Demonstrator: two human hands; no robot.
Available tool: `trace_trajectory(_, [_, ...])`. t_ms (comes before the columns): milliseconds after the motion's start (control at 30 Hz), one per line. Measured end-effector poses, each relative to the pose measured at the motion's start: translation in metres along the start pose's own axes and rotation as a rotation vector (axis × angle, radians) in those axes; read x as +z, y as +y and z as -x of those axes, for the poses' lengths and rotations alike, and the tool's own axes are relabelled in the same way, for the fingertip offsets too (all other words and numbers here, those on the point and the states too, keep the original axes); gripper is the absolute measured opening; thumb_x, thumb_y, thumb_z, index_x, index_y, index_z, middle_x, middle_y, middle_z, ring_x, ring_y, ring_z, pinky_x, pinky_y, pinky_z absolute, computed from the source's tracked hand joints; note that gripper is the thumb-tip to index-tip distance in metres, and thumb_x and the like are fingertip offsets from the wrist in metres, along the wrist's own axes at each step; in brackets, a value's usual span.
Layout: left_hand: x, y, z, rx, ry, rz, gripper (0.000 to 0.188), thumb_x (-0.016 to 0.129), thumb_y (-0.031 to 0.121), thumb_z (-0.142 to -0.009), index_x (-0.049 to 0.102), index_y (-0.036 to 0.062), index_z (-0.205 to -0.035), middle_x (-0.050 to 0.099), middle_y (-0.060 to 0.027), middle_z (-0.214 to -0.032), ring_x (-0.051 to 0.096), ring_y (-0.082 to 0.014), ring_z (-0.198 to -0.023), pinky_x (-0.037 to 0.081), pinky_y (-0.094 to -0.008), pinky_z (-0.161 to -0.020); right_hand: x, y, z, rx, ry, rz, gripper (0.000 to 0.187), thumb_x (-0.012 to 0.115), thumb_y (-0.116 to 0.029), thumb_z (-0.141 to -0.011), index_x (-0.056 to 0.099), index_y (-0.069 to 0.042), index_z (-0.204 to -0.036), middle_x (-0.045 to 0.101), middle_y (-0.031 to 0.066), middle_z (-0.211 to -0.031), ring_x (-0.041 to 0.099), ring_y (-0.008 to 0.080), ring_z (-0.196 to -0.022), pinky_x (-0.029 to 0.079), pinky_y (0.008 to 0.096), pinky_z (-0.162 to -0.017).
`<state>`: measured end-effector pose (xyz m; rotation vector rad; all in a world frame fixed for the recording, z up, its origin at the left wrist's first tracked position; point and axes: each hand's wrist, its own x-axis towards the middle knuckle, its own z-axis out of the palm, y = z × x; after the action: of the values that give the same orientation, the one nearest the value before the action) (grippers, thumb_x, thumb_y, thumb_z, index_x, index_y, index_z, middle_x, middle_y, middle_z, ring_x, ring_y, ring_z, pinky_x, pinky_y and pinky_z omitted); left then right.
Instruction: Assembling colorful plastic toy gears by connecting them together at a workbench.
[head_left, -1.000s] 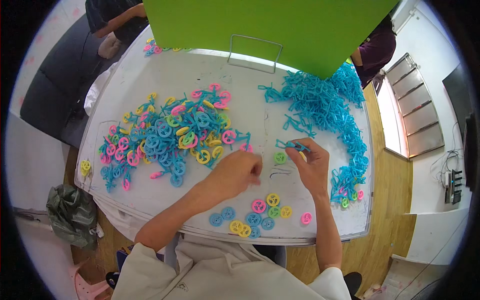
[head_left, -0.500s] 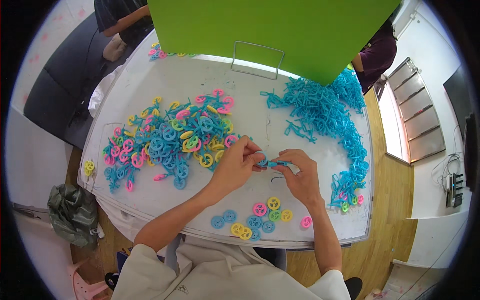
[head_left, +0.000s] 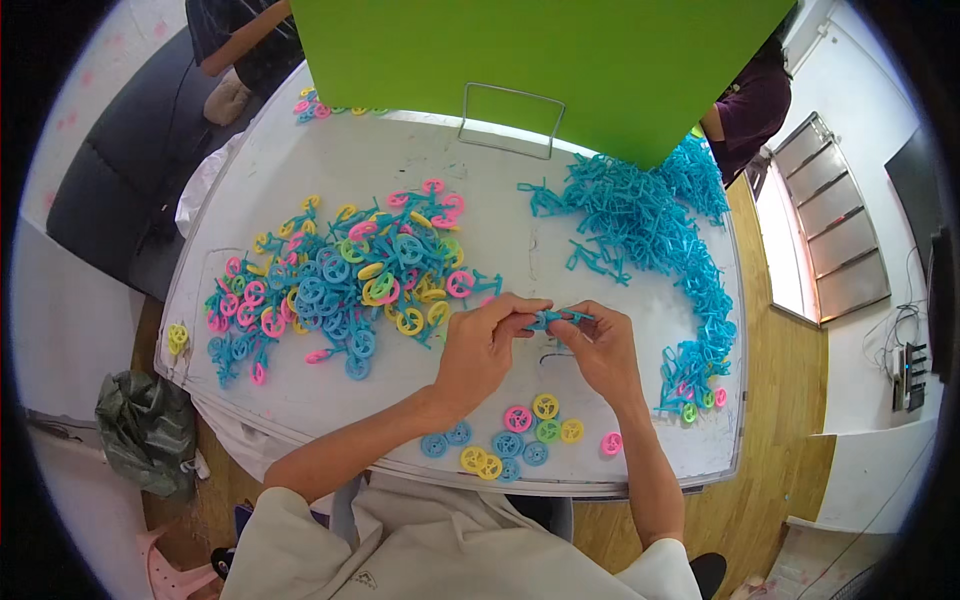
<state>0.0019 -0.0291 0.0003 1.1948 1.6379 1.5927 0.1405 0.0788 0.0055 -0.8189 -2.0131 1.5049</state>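
A small blue part (head_left: pixel 545 320) is held above the worktop (head_left: pixel 500 230), between the two hands and in front of the person's body. The left hand (head_left: pixel 478 345) has a narrow grip, thumb and fingers pinching the part's left end. The right hand (head_left: pixel 603 350) also has a narrow grip, holding the right end, with a thin blue stem showing at its fingertips. The fingers hide much of the part, so its full shape cannot be told.

Nearer the person, loose wheels (head_left: pixel 507 444) in blue, yellow, pink and green lie flat by the worktop's front edge; some touch, and one pink wheel lies apart on the right. To the left is a wide pile (head_left: pixel 325 280) of wheels with blue stems. To the right, a heap of blue frames (head_left: pixel 625 205) trails down the worktop's side, with a few coloured wheels at its near end.

Beyond, a green panel (head_left: pixel 530 50) with a wire handle (head_left: pixel 508 153) rises at the far side.
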Motion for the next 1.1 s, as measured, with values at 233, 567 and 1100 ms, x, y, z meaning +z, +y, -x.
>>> trace_trajectory(233, [0.001, -0.003, 0.001, 0.09, 0.014, 0.021, 0.025, 0.044, -0.009, -0.093, 0.063, -0.0025, -0.108, 0.068, -0.0149, -0.101, 0.067, -0.0198, -0.09, 0.058, -0.032, -0.078, 0.0, 0.004, 0.001, 0.201, -0.153, -0.344, 0.018, 0.063, -0.017, -0.091, 0.065, 0.0, -0.097, 0.068, 0.0053, -0.085, 0.06, 0.0073, -0.077, 0.045, 0.0212, -0.068])
trace_trajectory(567, [0.004, 0.001, 0.003, 0.166, 0.097, -0.077, 0.02, 0.045, -0.006, -0.094, 0.059, -0.003, -0.107, 0.069, -0.0142, -0.101, 0.07, -0.0205, -0.08, 0.056, -0.0288, -0.067, 0.019, 0.002, 0.007, 0.105, 0.066, -0.173, 0.022, 0.061, -0.021, -0.093, 0.064, 0.001, -0.097, 0.068, 0.0067, -0.088, 0.064, 0.0101, -0.08, 0.046, 0.0211, -0.07])
trace_trajectory(1100, [0.0, -0.002, -0.003, 0.162, 0.064, -0.08, 0.008, 0.049, -0.005, -0.093, 0.054, -0.0036, -0.098, 0.068, -0.0134, -0.101, 0.068, -0.0177, -0.086, 0.053, -0.0275, -0.068, 0.032, 0.001, 0.008, -0.149, 0.296, 0.038, 0.015, 0.067, -0.013, -0.087, 0.064, 0.002, -0.088, 0.067, 0.0081, -0.074, 0.06, 0.0103, -0.067, 0.047, 0.0255, -0.061])
